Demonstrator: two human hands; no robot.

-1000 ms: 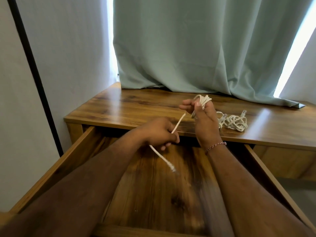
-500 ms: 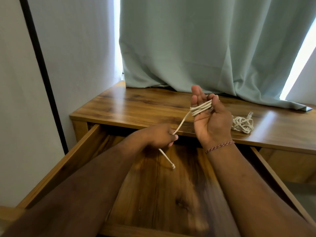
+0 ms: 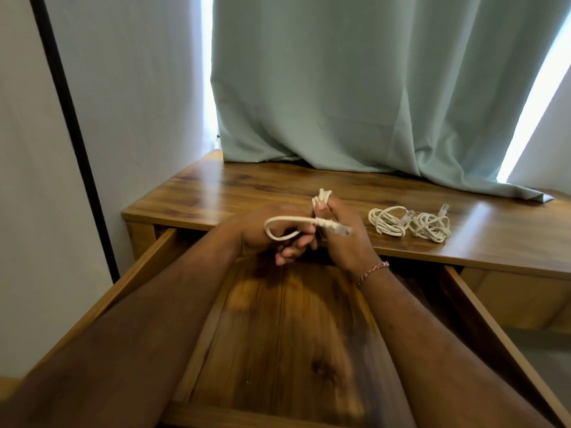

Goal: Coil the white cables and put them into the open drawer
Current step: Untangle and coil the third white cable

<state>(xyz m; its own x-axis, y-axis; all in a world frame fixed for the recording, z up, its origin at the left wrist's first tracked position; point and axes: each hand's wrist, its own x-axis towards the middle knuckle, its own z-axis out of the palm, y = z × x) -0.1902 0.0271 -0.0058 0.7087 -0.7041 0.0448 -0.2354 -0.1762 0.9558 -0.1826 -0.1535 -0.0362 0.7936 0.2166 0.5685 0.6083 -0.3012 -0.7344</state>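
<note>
Both my hands meet over the back of the open wooden drawer (image 3: 287, 335). My right hand (image 3: 346, 239) is closed around a bundle of coiled white cable (image 3: 321, 196), whose loops stick out above my fingers. My left hand (image 3: 262, 236) grips the same cable's free end, which forms a small loop (image 3: 278, 228) and crosses the bundle; the clear plug tip (image 3: 341, 230) points right. Two more coiled white cables (image 3: 387, 222) (image 3: 431, 227) lie side by side on the desk top (image 3: 216, 193), to the right of my hands.
A pale green curtain (image 3: 355, 88) hangs down onto the back of the desk. A white wall with a black vertical strip (image 3: 71, 118) is on the left. The drawer's side walls (image 3: 482, 319) run along both forearms.
My right hand has closed from an open palm into a fist around the coil. My left hand has come up beside it and brought the hanging end across the bundle.
</note>
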